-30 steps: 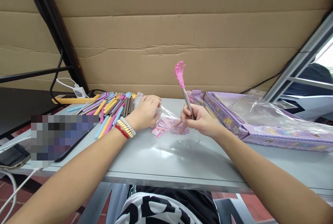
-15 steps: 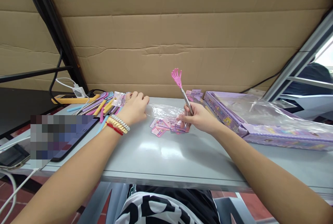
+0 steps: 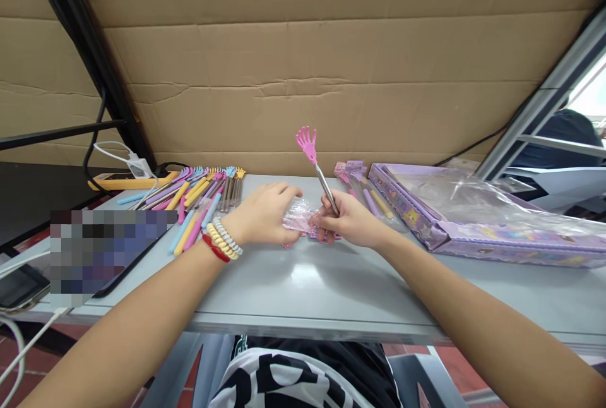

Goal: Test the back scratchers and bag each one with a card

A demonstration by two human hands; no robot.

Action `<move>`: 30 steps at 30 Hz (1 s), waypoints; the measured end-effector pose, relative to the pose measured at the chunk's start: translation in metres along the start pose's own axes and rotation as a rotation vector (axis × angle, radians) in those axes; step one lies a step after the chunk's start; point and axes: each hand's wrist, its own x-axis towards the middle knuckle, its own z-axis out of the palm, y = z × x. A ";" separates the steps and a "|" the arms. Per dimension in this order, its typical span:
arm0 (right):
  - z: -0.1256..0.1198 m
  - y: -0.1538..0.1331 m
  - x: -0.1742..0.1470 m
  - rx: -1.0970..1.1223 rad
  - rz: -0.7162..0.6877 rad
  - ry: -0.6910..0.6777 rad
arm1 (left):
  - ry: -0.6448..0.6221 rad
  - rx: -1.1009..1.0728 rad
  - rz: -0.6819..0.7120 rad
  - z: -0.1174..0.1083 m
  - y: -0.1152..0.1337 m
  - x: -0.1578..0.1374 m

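In my right hand (image 3: 348,217) is a back scratcher (image 3: 326,188) with a pink hand-shaped head and a metal shaft, tilted with its head up. Its grip end is hidden by the hand. The fingers of that hand also touch a crumpled clear plastic bag (image 3: 299,207). From the left, my left hand (image 3: 266,213) closes on the bag's other side, its fingertips partly hidden. Small pink printed cards (image 3: 326,237) lie under the bag and fingers, mostly covered.
Many coloured back scratchers (image 3: 196,196) lie at the left, beside a tablet (image 3: 137,263) and a white charger (image 3: 138,165). Bagged scratchers (image 3: 372,199) lie right of my hand, next to a purple box (image 3: 502,245) with clear film. A cardboard wall (image 3: 303,54) stands behind the table.
My left hand has moved right and nearer to me, toward my right hand, uncovering more scratchers. The stretched bag is now bunched between both hands. The pink scratcher has shifted slightly left.
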 end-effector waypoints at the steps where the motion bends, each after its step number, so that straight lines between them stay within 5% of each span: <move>1: 0.001 0.000 0.000 0.013 -0.007 -0.002 | 0.002 -0.010 0.007 0.002 0.004 0.001; 9: -0.005 -0.005 -0.001 -0.073 -0.026 0.147 | 0.010 0.004 -0.031 0.009 -0.001 0.002; 15: -0.034 -0.013 -0.011 -0.772 -0.192 0.270 | 0.045 0.021 -0.048 0.005 -0.011 0.001; 17: -0.044 -0.017 -0.015 -0.854 -0.169 0.238 | 0.059 0.026 -0.050 0.004 -0.015 0.000; 23: -0.056 -0.021 -0.020 -0.792 -0.066 0.233 | 0.061 0.053 -0.104 0.002 -0.024 -0.001; 30: -0.061 -0.016 -0.019 -0.574 -0.132 0.232 | 0.071 0.069 -0.118 0.001 -0.025 -0.001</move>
